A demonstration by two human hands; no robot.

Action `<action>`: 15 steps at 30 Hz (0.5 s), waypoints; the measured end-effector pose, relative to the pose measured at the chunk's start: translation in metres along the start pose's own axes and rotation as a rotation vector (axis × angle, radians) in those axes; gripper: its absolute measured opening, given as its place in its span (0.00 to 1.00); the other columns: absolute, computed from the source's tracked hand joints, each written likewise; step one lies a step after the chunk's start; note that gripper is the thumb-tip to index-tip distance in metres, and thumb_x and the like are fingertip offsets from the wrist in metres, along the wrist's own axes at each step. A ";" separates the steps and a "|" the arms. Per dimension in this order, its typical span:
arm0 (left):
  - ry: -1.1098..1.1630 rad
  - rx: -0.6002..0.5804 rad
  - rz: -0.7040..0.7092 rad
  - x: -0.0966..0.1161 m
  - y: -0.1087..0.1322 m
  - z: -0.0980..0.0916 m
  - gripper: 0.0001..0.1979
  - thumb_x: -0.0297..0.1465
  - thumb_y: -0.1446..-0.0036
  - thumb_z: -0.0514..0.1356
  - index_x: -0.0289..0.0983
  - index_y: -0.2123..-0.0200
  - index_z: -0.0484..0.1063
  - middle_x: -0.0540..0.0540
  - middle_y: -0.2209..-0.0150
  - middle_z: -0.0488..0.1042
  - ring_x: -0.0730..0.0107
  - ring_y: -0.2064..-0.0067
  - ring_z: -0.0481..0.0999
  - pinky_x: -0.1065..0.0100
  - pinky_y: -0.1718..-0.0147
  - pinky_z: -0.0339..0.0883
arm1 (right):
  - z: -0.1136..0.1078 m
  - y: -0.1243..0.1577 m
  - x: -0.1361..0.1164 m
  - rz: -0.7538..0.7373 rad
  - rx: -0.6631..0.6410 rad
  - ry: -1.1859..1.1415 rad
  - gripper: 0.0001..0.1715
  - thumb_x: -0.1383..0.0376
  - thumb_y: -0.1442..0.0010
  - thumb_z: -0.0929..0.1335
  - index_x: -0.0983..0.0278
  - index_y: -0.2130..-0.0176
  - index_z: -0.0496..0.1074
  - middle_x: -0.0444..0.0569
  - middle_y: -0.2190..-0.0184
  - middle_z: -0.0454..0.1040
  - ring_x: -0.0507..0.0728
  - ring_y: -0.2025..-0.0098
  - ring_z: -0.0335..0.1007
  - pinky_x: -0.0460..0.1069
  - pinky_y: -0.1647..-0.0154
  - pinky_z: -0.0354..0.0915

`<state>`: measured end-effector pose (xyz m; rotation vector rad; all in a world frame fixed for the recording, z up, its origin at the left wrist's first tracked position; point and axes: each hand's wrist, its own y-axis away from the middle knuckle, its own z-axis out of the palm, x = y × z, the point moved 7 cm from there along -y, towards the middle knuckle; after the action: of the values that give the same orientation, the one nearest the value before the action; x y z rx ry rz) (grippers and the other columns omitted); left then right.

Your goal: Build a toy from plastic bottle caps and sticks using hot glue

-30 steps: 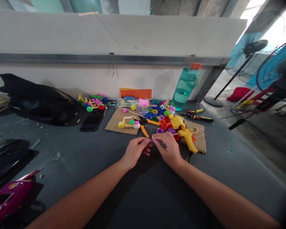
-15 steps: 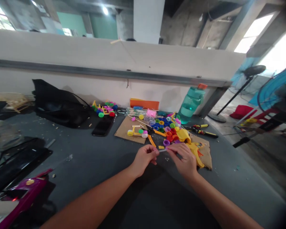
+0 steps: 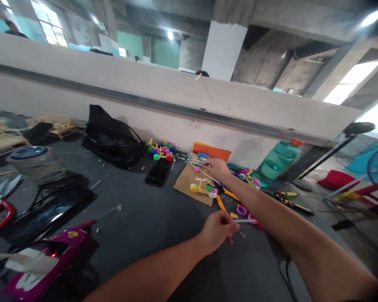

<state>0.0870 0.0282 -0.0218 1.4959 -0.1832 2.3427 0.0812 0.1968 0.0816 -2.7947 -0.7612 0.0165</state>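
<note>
My left hand pinches one end of a thin, whitish translucent strip low over the dark table. The strip points right, towards the bottle caps. Stretched across to the back, my right hand is over the sticks in clear wrapping; its fingers are bent and slightly apart, with nothing visible in them. Just in front of it, a small wheeled frame with bottle-cap wheels sits on the cardboard piece. Purple cap and pink cap lie near the strip; my right forearm hides most other caps.
A teal water bottle stands at the back right, with yellow-black pliers before it. Left of the cardboard lie a phone, finished cap-wheeled toys and a black bag. A purple glue gun or power tool and red-handled scissors are at left.
My right hand has let go of the strip and moved forward and left to the wrapped sticks. My left hand still holds the strip. The view has turned left.
</note>
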 end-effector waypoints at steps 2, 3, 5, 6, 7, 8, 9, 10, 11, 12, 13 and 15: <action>-0.026 -0.017 -0.020 -0.005 -0.001 0.000 0.22 0.45 0.66 0.68 0.35 0.79 0.63 0.57 0.84 0.60 0.81 0.84 0.59 0.73 0.85 0.62 | 0.018 -0.019 -0.007 -0.055 -0.037 0.048 0.14 0.62 0.38 0.62 0.60 0.60 0.75 0.48 0.60 0.77 0.55 0.58 0.71 0.46 0.61 0.64; -0.041 -0.024 -0.031 -0.007 -0.002 0.001 0.22 0.45 0.66 0.68 0.36 0.79 0.63 0.56 0.84 0.61 0.81 0.84 0.59 0.73 0.85 0.62 | 0.026 -0.024 -0.010 -0.083 -0.057 0.070 0.13 0.63 0.38 0.62 0.61 0.61 0.75 0.49 0.61 0.77 0.56 0.57 0.71 0.46 0.61 0.64; -0.062 -0.033 -0.043 -0.011 -0.003 0.000 0.21 0.44 0.66 0.68 0.36 0.78 0.63 0.56 0.84 0.61 0.81 0.84 0.60 0.72 0.85 0.63 | 0.039 -0.028 -0.013 -0.139 -0.098 0.120 0.13 0.64 0.39 0.62 0.63 0.62 0.76 0.52 0.62 0.76 0.58 0.56 0.70 0.48 0.59 0.64; -0.068 -0.037 -0.047 -0.012 -0.003 0.000 0.21 0.44 0.65 0.67 0.36 0.78 0.64 0.56 0.84 0.61 0.80 0.84 0.60 0.72 0.85 0.63 | 0.045 -0.028 -0.014 -0.169 -0.119 0.145 0.12 0.66 0.39 0.63 0.63 0.62 0.75 0.54 0.61 0.76 0.59 0.56 0.69 0.49 0.58 0.63; -0.074 -0.038 -0.051 -0.013 -0.003 0.000 0.20 0.44 0.65 0.67 0.36 0.78 0.64 0.56 0.83 0.62 0.80 0.84 0.60 0.73 0.84 0.63 | 0.050 -0.027 -0.015 -0.201 -0.137 0.169 0.12 0.67 0.40 0.63 0.64 0.60 0.75 0.55 0.61 0.75 0.59 0.54 0.68 0.49 0.57 0.63; -0.082 -0.038 -0.056 -0.013 -0.003 0.000 0.19 0.43 0.64 0.67 0.36 0.78 0.64 0.56 0.83 0.62 0.80 0.84 0.61 0.73 0.84 0.62 | 0.053 -0.025 -0.015 -0.234 -0.155 0.189 0.12 0.69 0.40 0.63 0.65 0.58 0.74 0.56 0.59 0.75 0.60 0.53 0.67 0.50 0.56 0.63; -0.094 -0.038 -0.062 -0.013 -0.002 0.000 0.19 0.42 0.63 0.67 0.36 0.78 0.64 0.56 0.83 0.62 0.81 0.84 0.61 0.73 0.85 0.62 | 0.056 -0.023 -0.016 -0.268 -0.169 0.207 0.13 0.70 0.40 0.63 0.65 0.57 0.73 0.57 0.58 0.74 0.60 0.52 0.66 0.50 0.55 0.63; -0.108 -0.038 -0.068 -0.013 -0.002 0.000 0.18 0.42 0.63 0.67 0.36 0.78 0.64 0.56 0.83 0.62 0.80 0.84 0.61 0.73 0.85 0.61 | 0.059 -0.022 -0.016 -0.298 -0.179 0.221 0.14 0.71 0.40 0.63 0.66 0.55 0.72 0.57 0.57 0.73 0.60 0.51 0.65 0.51 0.54 0.62; -0.123 -0.035 -0.073 -0.013 -0.001 0.000 0.17 0.41 0.62 0.67 0.36 0.78 0.64 0.56 0.83 0.62 0.80 0.84 0.61 0.74 0.85 0.61 | 0.060 -0.021 -0.016 -0.323 -0.186 0.232 0.15 0.72 0.40 0.62 0.67 0.54 0.71 0.57 0.56 0.73 0.60 0.50 0.64 0.51 0.53 0.62; -0.137 -0.036 -0.074 -0.012 -0.001 0.001 0.17 0.40 0.62 0.66 0.36 0.78 0.64 0.56 0.83 0.62 0.80 0.84 0.61 0.74 0.85 0.60 | 0.061 -0.021 -0.016 -0.341 -0.189 0.241 0.16 0.72 0.40 0.62 0.67 0.53 0.70 0.58 0.56 0.72 0.60 0.50 0.63 0.51 0.54 0.62; -0.146 -0.035 -0.073 -0.012 -0.001 0.001 0.16 0.39 0.62 0.66 0.36 0.78 0.64 0.56 0.83 0.62 0.80 0.84 0.61 0.74 0.85 0.60 | 0.062 -0.022 -0.016 -0.351 -0.188 0.248 0.16 0.72 0.39 0.61 0.68 0.53 0.70 0.58 0.56 0.72 0.60 0.50 0.63 0.51 0.54 0.62; -0.148 -0.031 -0.067 -0.010 -0.001 0.001 0.15 0.38 0.61 0.66 0.36 0.79 0.64 0.56 0.83 0.62 0.80 0.84 0.61 0.74 0.85 0.61 | 0.062 -0.027 -0.016 -0.355 -0.184 0.255 0.15 0.73 0.39 0.60 0.69 0.54 0.70 0.59 0.57 0.72 0.61 0.51 0.64 0.52 0.56 0.63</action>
<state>0.0918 0.0264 -0.0307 1.6357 -0.2020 2.1684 0.0494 0.2253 0.0267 -2.7056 -1.2279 -0.4850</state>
